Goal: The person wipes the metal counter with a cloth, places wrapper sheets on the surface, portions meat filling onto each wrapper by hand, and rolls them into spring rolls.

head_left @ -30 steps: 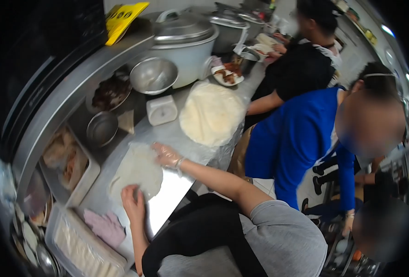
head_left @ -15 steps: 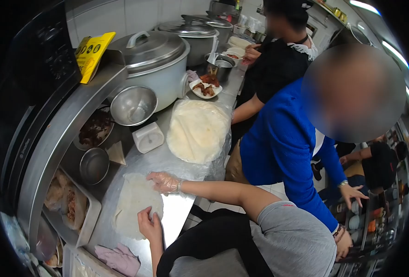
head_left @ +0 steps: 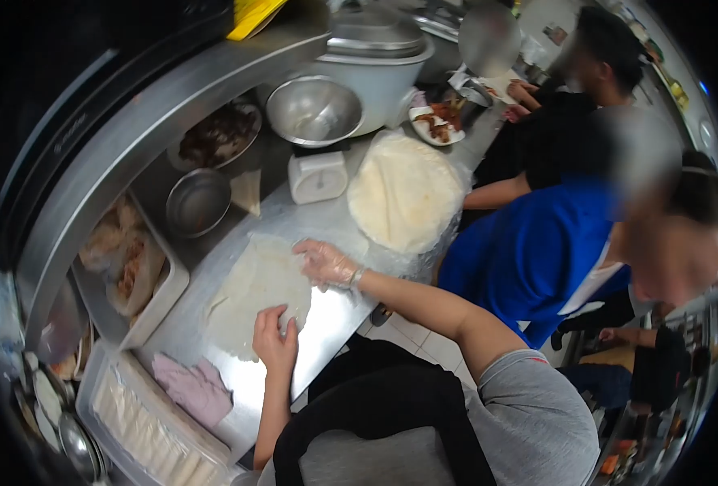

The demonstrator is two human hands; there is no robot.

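Observation:
A thin, pale wrapper sheet [head_left: 254, 283] lies flat on the steel counter, its edges uneven. My left hand [head_left: 276, 336], bare, rests at the sheet's near edge with thumb and fingers apart. On its right edge is my right hand [head_left: 327, 263] in a clear plastic glove, fingers loosely bent and spread. I cannot tell whether either hand grips the edge. Beyond the sheet sits a round stack of pale wrappers [head_left: 407, 194] on clear plastic, beside a white kitchen scale [head_left: 318, 178].
To the left are a metal bowl [head_left: 199, 202], a tray of bagged food [head_left: 182, 283], a pink cloth [head_left: 193, 389] and a tub of white rolls [head_left: 92, 389]. Behind stand a larger bowl [head_left: 314, 111] and a lidded pot [head_left: 375, 77]. A person in blue [head_left: 529, 243] is close on the right.
My view has turned, so the counter sits higher and more of the roll tub shows. Both hands stay at the sheet's edges. The person in blue has shifted, arms no longer reaching forward.

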